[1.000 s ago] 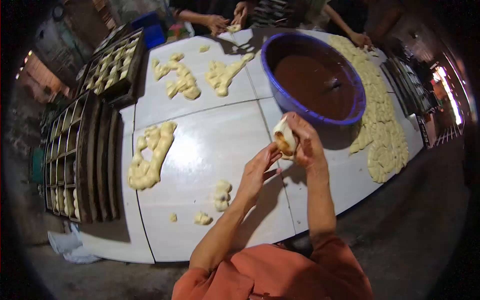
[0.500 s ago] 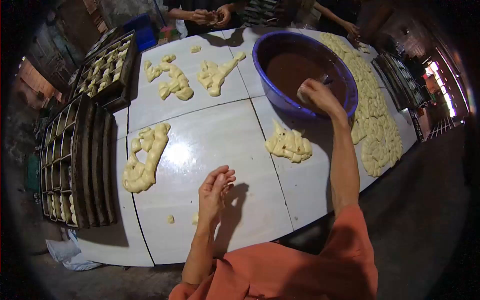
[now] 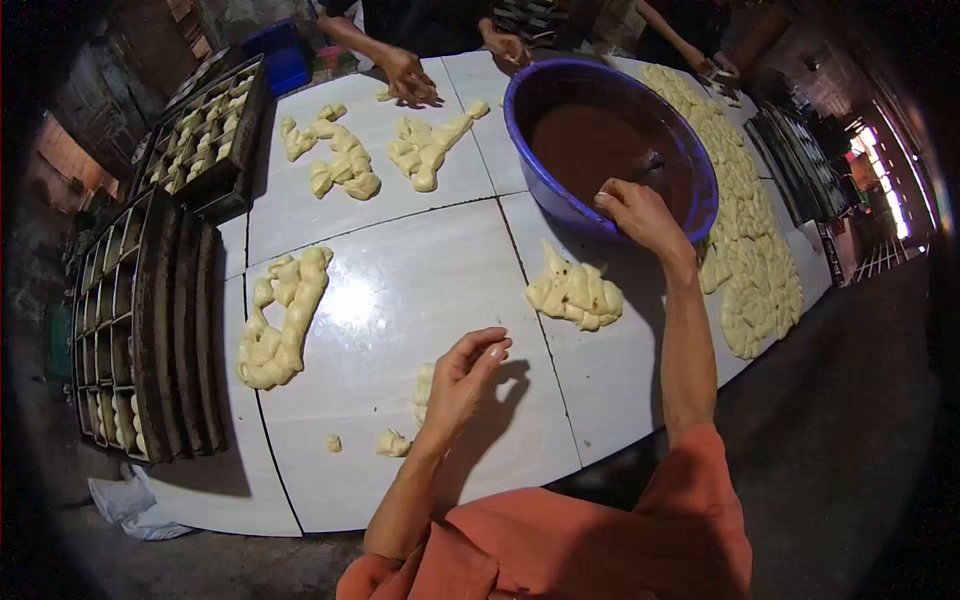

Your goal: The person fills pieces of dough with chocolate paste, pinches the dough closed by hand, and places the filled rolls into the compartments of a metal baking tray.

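My right hand is over the near rim of a purple basin, with its fingers bent together. Whatever it pinches, if anything, is too small to make out. Smooth brown filling covers the inside of the basin. Above the white table, my left hand has loosely bent fingers and shows nothing in them. Beside its wrist lie a strip of pale dough and a small dough lump. A dough piece with brown specks rests just in front of the basin.
More dough clumps lie on the tiled table. A long mass of dough pieces covers the right edge. Stacked divided trays stand at the left. Across the table, a co-worker's hand touches the dough.
My right hand has drawn back slightly toward the basin's near rim. My left hand has shifted right, uncovering the dough strip beside it. The co-worker's hands have separated, one reaching onto the table.
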{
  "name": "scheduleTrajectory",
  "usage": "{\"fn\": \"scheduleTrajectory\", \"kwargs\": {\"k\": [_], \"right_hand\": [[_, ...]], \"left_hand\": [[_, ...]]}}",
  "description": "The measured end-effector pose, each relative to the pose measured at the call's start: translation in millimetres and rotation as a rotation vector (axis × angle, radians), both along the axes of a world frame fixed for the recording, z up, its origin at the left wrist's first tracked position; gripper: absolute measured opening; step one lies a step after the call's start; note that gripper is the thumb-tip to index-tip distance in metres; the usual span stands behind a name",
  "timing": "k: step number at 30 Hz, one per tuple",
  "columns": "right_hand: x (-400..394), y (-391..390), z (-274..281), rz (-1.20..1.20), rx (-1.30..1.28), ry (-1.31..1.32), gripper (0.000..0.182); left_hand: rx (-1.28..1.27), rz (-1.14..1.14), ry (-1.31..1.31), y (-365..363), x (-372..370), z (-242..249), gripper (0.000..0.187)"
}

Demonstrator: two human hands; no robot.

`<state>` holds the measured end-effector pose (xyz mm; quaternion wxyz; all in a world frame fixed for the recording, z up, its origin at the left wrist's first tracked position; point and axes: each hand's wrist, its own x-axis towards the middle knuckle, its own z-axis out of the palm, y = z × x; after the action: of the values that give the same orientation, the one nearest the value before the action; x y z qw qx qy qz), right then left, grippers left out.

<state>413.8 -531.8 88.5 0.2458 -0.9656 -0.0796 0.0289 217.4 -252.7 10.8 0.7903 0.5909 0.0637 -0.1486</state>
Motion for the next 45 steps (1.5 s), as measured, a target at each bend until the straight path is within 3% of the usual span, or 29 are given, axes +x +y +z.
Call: {"fn": "scheduleTrajectory", "kwargs": {"k": [2, 3, 6, 9, 13, 17, 18, 20, 21, 22, 23, 24, 28, 29, 33, 37, 40, 42, 45], "right_hand": [[-20, 8, 13, -0.025, 0.000, -0.031, 0.031], [-25, 8, 8, -0.041, 0.239, -0.201, 0.029], [-48, 12, 17, -0.111, 0.990, 0.036, 0.026], [-83, 42, -2, -0.121, 1.334, 0.163, 0.018], [-126, 98, -38, -0.212, 1.602, 0.280, 0.014], [-160, 116, -69, -0.227, 1.547, 0.476, 0.029], [-165, 119, -70, -0.093, 1.632, 0.555, 0.031], [-180, 130, -80, -0.118, 1.435, 0.410, 0.038], [-189, 138, -84, -0.084, 1.300, 0.369, 0.045], [-195, 143, -87, -0.052, 1.163, 0.326, 0.053], [-198, 143, -96, 0.090, 0.755, -0.031, 0.067], [-201, 147, -96, 0.140, 0.561, -0.222, 0.063], [-212, 158, -109, 0.097, 0.569, -0.288, 0.036], [-213, 158, -114, 0.091, 0.575, -0.304, 0.030], [-210, 161, -106, -0.054, 1.046, 0.148, 0.018], [-213, 147, -103, -0.043, 1.238, 0.465, 0.023], [-223, 146, -85, 0.184, 1.198, 0.267, 0.030], [-216, 139, -111, 0.244, 1.032, 0.045, 0.031], [-209, 137, -113, 0.183, 0.894, -0.163, 0.023]], "left_hand": [[-0.022, -0.058, -0.033, -9, 3, -2, 0.041], [-0.031, -0.075, -0.042, -13, 3, -4, 0.041], [-0.038, -0.127, -0.084, -20, 8, -4, 0.043], [-0.028, -0.164, -0.039, -26, 17, 5, 0.049], [-0.473, -0.029, 0.094, -34, 14, -5, 0.054], [-0.433, 0.027, 0.170, -9, -4, -11, 0.044], [-0.412, 0.094, 0.187, -1, -8, -18, 0.041], [-0.375, 0.220, 0.220, 11, -15, -35, 0.037], [-0.503, 0.309, 0.232, 13, -16, -36, 0.036], [-0.411, 0.312, 0.216, 17, -17, -36, 0.036], [-0.319, 0.313, 0.201, 22, -19, -34, 0.036], [-0.229, 0.313, 0.185, 24, -21, -30, 0.036], [-0.124, 0.263, 0.084, 18, -27, -20, 0.038], [0.033, 0.309, -0.075, 15, -26, -30, 0.038], [0.012, 0.215, 0.002, 21, -19, -24, 0.034], [-0.071, 0.065, 0.188, 37, -7, -12, 0.031], [-0.028, 0.069, 0.205, 41, -8, -2, 0.032], [-0.030, 0.064, 0.148, 37, -13, 0, 0.031], [0.034, 0.067, 0.009, 30, -21, -2, 0.029]]}}
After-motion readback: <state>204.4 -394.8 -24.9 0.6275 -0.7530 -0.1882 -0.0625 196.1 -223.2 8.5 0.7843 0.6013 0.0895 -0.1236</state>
